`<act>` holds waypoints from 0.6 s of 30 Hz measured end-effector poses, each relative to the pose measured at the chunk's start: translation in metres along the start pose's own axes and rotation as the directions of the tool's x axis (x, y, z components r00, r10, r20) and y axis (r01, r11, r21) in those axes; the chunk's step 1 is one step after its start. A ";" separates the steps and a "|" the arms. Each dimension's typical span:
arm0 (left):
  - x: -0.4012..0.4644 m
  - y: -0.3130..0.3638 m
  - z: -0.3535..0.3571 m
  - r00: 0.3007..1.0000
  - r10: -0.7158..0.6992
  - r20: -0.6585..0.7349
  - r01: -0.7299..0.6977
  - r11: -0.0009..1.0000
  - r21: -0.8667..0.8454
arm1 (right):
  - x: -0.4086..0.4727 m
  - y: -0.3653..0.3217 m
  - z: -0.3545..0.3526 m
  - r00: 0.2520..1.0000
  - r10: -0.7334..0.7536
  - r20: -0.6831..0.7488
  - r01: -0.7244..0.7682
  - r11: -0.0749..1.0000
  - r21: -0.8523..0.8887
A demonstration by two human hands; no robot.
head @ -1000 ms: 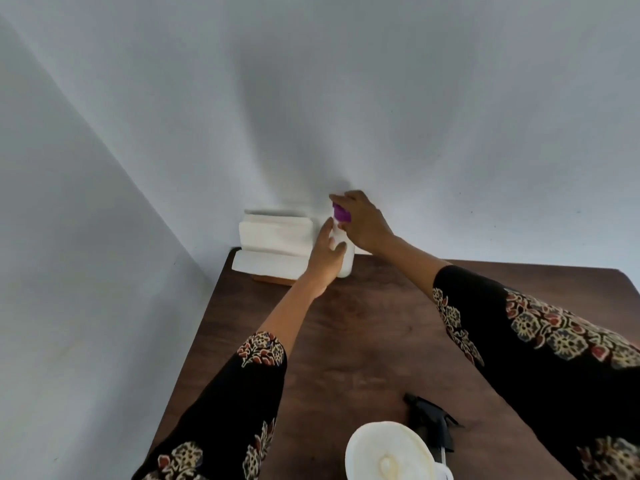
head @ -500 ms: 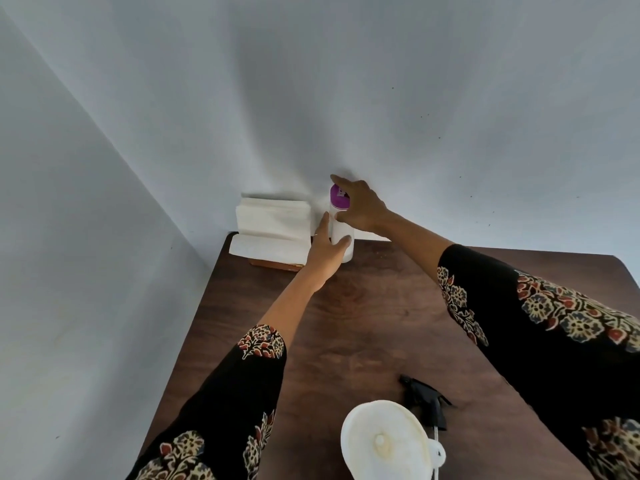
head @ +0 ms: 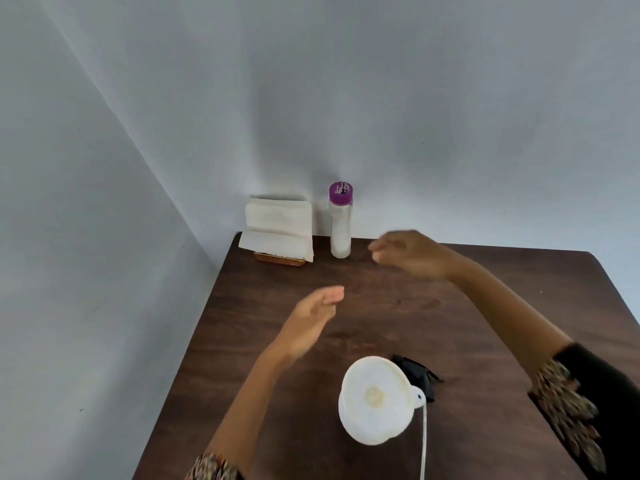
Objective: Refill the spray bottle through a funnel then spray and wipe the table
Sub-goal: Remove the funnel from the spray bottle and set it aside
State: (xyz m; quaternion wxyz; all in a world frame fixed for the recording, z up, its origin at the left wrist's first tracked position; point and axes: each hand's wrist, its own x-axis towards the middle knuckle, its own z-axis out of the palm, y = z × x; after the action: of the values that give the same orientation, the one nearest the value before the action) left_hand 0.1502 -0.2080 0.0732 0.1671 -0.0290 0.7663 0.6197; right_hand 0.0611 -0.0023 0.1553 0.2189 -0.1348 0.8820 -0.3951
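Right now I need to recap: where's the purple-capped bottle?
The purple-capped bottle stands upright at the table's far edge against the wall, just right of the napkin stack.

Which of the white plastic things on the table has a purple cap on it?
The tall bottle standing upright at the far edge by the wall, right of the paper napkins. The white funnel near the front is wide, open-topped and capless.

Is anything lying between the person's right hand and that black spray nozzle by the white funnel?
Nothing visible: only bare dark wooden table lies between the right hand and the black spray nozzle, which lies just behind the white funnel.
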 end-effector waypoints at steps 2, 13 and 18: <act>-0.033 -0.031 0.002 0.997 -0.043 0.065 0.038 0.997 0.073 | -0.042 0.006 0.015 0.996 0.015 0.092 -0.016 1.000 0.014; -0.094 -0.090 0.080 0.997 -0.070 -0.025 0.074 0.941 0.329 | -0.162 0.033 0.089 0.992 0.092 0.088 -0.107 0.979 0.175; -0.091 -0.096 0.089 0.990 -0.056 -0.128 0.096 0.936 0.339 | -0.160 0.036 0.109 0.974 0.187 -0.126 -0.118 0.898 0.423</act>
State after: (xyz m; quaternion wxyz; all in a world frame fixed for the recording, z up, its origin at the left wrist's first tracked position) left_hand 0.2793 -0.1599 -0.0066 0.1486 -0.0649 0.8697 0.4663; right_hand 0.2519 0.0173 0.1081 0.1998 0.0170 0.8011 -0.5639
